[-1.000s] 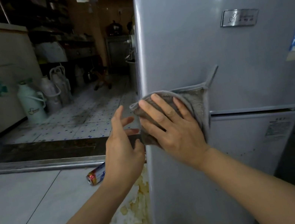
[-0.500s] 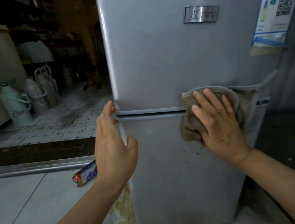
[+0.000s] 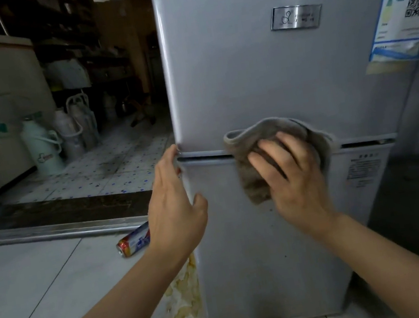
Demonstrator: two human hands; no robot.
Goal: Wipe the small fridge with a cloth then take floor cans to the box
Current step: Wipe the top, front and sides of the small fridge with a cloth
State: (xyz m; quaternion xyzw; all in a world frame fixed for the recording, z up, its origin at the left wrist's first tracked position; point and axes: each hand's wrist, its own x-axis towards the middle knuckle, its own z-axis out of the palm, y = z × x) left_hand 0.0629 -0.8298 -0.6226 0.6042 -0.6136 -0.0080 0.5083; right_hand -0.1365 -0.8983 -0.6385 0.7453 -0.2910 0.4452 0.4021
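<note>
1. A grey cloth (image 3: 270, 146) is pressed flat against the front of the small fridge (image 3: 239, 76) at centre frame by the right hand (image 3: 293, 180), over the seam between the upper and lower doors; the fingers are spread on the cloth, not curled around it.
2. The left hand (image 3: 176, 206) is laid open against the fridge's left edge at the seam, nothing held.
3. The cloth is judged soft and limp, best kept bunched under the palm; the fridge's smooth painted face is likely to let it slide easily.
4. One can (image 3: 133, 242) is seen lying on its side on the floor (image 3: 30, 286), left of centre, partly hidden by the left wrist. It is judged light, thin-walled and prone to roll, best taken around its body.
5. A metal badge (image 3: 295, 17) and a blue label (image 3: 400, 15) with a QR code are carried by the upper door; their writing cannot be read.
</note>
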